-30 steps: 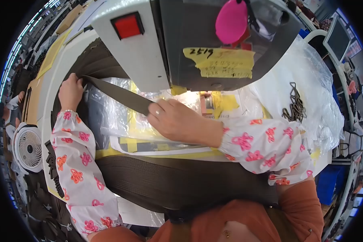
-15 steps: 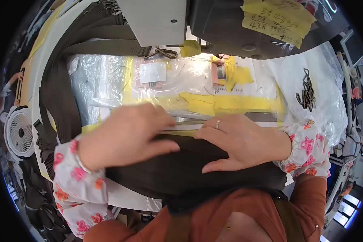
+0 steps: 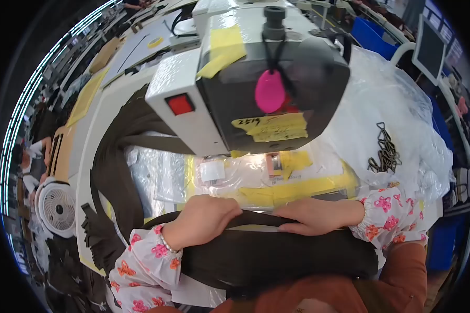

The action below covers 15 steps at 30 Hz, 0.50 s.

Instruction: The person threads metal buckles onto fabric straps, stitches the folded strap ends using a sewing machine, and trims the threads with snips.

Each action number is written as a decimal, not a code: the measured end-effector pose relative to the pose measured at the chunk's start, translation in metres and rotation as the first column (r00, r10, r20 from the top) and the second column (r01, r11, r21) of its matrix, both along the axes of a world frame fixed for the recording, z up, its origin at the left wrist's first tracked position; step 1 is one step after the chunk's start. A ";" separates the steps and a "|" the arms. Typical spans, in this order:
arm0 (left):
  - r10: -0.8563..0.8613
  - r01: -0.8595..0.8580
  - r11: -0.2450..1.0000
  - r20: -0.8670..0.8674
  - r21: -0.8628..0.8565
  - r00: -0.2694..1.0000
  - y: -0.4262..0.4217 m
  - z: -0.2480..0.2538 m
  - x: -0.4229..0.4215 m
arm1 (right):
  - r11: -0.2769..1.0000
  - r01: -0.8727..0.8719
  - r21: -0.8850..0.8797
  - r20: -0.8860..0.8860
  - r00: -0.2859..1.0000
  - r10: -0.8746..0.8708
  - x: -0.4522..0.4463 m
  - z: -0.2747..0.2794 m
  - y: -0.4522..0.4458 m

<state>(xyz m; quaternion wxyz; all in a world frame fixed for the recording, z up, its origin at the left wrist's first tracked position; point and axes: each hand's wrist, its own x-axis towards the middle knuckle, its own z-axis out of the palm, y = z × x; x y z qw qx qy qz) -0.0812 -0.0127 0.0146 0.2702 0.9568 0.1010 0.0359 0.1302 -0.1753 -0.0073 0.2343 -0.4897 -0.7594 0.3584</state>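
My left hand [image 3: 206, 219] is closed in a pinch on a dark strap [image 3: 256, 218], above the front of the worktable. My right hand [image 3: 318, 215] holds the same strap farther right, thumb below and fingers over it. Between the two hands the strap runs roughly level. Just below lies a thick bundle of the same dark straps [image 3: 277, 255], close to my body. More straps [image 3: 115, 172] curve round the left side of the table. The plastic-covered work surface [image 3: 235, 182], with yellow tape [image 3: 303, 190] on it, lies beyond my hands.
A sewing machine head [image 3: 271, 78] with a red switch [image 3: 180, 104] and a pink tag [image 3: 270, 92] overhangs the surface. Dark metal hooks [image 3: 385, 151] lie on clear plastic sheeting [image 3: 412, 115] at right. A white fan [image 3: 57, 208] stands at left; another person's arm [image 3: 47, 151] shows behind it.
My view has tilted up, showing more of the machine. Both hands, earlier loosely spread over the strap bundle, have closed on one strap, which now stretches between them.
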 end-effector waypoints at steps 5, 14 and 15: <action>0.364 -0.117 0.717 -0.227 0.687 0.903 0.077 0.021 -0.029 | 0.844 0.059 -0.533 -0.115 0.983 -0.141 0.024 0.022 0.002; -0.242 0.234 0.896 0.027 -0.376 0.970 -0.030 0.004 0.069 | 0.876 -0.016 -0.483 -0.329 0.930 -0.164 0.011 0.031 0.001; -0.224 0.211 0.900 0.009 -0.382 0.974 -0.029 -0.004 0.073 | 0.954 0.076 -0.289 -0.221 0.965 -0.144 0.026 0.038 -0.008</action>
